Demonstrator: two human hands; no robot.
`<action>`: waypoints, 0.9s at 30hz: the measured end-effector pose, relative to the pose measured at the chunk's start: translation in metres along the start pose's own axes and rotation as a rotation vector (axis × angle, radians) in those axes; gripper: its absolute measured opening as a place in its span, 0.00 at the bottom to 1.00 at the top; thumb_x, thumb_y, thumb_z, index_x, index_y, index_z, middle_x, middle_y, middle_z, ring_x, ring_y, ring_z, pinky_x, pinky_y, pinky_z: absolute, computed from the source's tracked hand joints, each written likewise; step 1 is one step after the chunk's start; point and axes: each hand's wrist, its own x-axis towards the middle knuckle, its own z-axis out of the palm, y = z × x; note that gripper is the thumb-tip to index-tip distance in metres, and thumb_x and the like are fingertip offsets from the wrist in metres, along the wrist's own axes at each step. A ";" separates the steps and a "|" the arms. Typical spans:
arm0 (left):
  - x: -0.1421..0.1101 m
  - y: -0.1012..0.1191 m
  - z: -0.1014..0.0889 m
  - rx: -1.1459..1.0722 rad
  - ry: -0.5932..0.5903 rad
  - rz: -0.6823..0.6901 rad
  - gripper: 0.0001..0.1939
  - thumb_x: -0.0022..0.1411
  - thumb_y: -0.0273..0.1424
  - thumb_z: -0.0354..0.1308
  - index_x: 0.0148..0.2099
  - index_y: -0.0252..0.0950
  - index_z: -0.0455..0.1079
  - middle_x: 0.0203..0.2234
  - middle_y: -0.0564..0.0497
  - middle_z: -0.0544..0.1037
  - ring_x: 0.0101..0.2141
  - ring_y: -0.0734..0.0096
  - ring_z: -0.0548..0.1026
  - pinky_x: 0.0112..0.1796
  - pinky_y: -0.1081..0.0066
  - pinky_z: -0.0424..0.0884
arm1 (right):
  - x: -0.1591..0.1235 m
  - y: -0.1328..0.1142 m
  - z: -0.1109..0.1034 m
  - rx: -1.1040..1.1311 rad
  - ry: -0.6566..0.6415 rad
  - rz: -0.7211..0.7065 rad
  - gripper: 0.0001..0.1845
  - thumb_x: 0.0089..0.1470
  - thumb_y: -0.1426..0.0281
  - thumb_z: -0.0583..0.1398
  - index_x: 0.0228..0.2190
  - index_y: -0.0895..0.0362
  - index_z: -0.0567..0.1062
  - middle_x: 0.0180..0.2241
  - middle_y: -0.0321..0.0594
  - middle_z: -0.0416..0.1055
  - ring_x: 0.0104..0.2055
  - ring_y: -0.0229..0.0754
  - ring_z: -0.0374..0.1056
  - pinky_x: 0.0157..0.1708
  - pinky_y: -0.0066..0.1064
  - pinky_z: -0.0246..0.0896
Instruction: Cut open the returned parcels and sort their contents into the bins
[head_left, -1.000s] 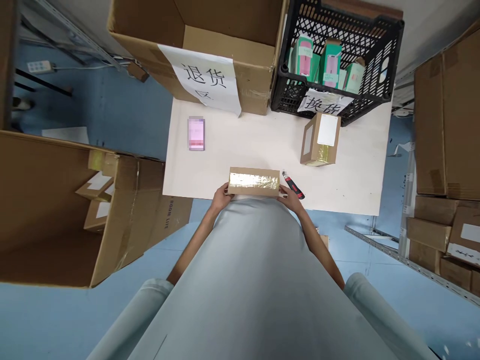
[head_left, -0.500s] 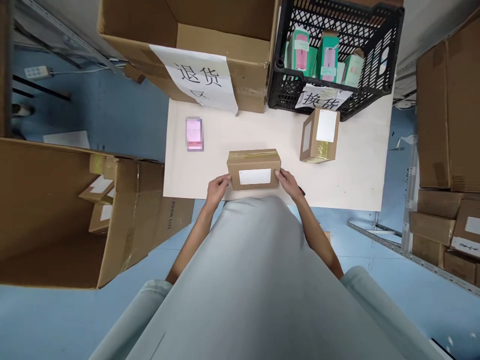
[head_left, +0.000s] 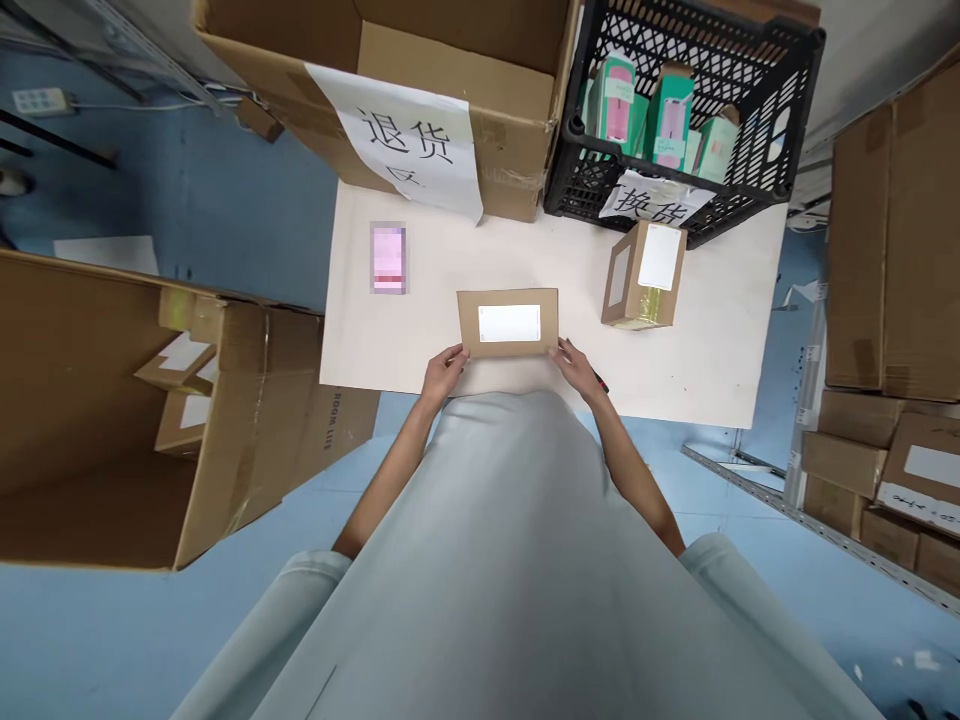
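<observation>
The box (head_left: 507,325) is at the near middle of the surface (head_left: 427,320), label (head_left: 526,315) facing up. Fingers of the left hand (head_left: 442,376) grip its near left corner, and those of the right hand (head_left: 576,369) its near right one. The work looks to be at an early point: no flap stands up and no cut shows (the other faces are hidden), so unpacking seems not yet done. The second box (head_left: 637,290), to the right, also looks closed. A knife (head_left: 602,382) lies partly hidden by the right hand.

At the back, the carton (head_left: 510,160) bears a handwritten sign (head_left: 405,140); only part of its inside shows. Beside it, the crate (head_left: 801,120) holds green boxes (head_left: 670,118) with pink pictures. Off the surface's left end, a large open carton (head_left: 236,400) contains several labelled parcels (head_left: 184,422).
</observation>
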 end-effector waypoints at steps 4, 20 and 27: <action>-0.005 -0.002 -0.005 0.026 -0.007 0.007 0.31 0.61 0.54 0.71 0.56 0.36 0.85 0.58 0.39 0.87 0.57 0.46 0.83 0.60 0.48 0.81 | -0.002 0.001 -0.001 -0.012 -0.011 0.003 0.42 0.62 0.36 0.65 0.64 0.52 0.82 0.67 0.49 0.79 0.72 0.59 0.73 0.73 0.53 0.66; -0.039 0.017 -0.019 0.035 0.036 0.104 0.34 0.61 0.54 0.74 0.59 0.35 0.84 0.57 0.37 0.87 0.60 0.44 0.83 0.64 0.49 0.77 | -0.026 -0.007 -0.019 0.047 0.049 -0.021 0.47 0.60 0.34 0.69 0.66 0.53 0.81 0.70 0.53 0.76 0.74 0.61 0.71 0.76 0.56 0.65; -0.034 0.038 -0.021 -0.003 0.058 0.135 0.29 0.63 0.49 0.74 0.59 0.38 0.85 0.60 0.40 0.86 0.63 0.44 0.81 0.68 0.48 0.75 | -0.020 -0.022 -0.021 0.003 0.026 -0.025 0.44 0.59 0.35 0.69 0.64 0.52 0.83 0.68 0.50 0.78 0.74 0.63 0.70 0.77 0.59 0.63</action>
